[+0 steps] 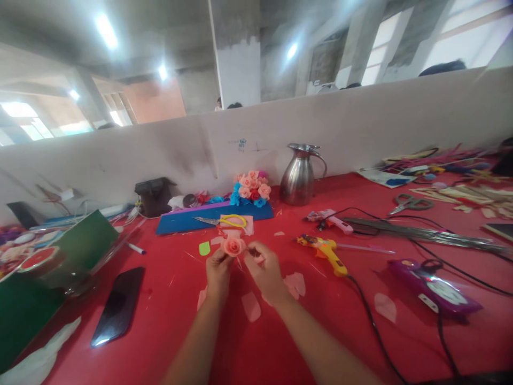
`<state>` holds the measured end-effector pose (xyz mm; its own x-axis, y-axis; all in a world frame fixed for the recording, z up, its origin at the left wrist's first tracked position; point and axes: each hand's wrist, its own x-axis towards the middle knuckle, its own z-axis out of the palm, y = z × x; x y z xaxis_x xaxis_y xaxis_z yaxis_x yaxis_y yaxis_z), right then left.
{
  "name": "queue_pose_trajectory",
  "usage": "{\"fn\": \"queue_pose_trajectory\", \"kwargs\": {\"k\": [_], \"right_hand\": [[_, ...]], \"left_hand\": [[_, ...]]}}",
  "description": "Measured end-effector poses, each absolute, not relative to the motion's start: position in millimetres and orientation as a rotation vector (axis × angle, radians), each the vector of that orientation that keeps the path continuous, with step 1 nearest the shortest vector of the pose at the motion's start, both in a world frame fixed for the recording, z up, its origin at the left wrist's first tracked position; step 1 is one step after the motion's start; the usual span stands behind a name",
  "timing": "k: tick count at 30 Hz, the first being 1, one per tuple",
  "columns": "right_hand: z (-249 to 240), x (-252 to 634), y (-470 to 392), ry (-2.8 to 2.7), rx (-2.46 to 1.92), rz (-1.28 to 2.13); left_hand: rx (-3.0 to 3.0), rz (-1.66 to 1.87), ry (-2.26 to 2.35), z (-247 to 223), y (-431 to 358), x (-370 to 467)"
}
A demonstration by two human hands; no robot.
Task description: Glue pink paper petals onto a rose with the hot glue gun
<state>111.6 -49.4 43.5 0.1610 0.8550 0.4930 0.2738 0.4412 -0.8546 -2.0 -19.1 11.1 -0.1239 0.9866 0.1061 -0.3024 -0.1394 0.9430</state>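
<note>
A pink paper rose (233,245) is pinched from below by my left hand (218,270), its petals facing up toward me. Close at its right side is my right hand (266,270), fingers bent together, with a bit of pink paper (258,258) showing at them; whether this piece joins the rose I cannot tell. Cut pink petals (251,306) lie on the red table beneath and around my hands, more of them (295,285) to the right. Just beyond the rose rest yellow-handled scissors (224,221) and a lime-green paper piece (204,248).
To the right lie a yellow glue gun (326,252), a pink glue gun (332,219), trailing cords and a purple power strip (435,289). A steel jug (297,179) and finished paper flowers (251,188) stand at the back. A phone (119,305) lies left, near a green board (86,243).
</note>
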Motion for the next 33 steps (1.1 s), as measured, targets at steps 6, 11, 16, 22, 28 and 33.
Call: {"fn": "queue_pose_trajectory", "kwargs": {"k": [6, 11, 16, 22, 28, 33], "right_hand": [[50, 113, -53, -1.310, -0.995, 0.749], [52, 114, -52, -1.276, -0.968, 0.791], [54, 118, -51, -1.296, -0.997, 0.778], [57, 116, -51, -1.383, -1.010, 0.812], [55, 113, -51, -1.308, -0.987, 0.900], [50, 113, -49, -1.255, -0.930, 0.984]], "left_hand": [[0.992, 1.369, 0.875, 19, -23, -1], [1.100, 1.350, 0.862, 18, -24, 0], [1.184, 1.430, 0.885, 10, -18, -3], [1.206, 1.499, 0.933, 6, -13, -7], [1.176, 1.465, 0.924, 10, -16, -6], [1.112, 1.428, 0.910, 14, -19, -4]]}}
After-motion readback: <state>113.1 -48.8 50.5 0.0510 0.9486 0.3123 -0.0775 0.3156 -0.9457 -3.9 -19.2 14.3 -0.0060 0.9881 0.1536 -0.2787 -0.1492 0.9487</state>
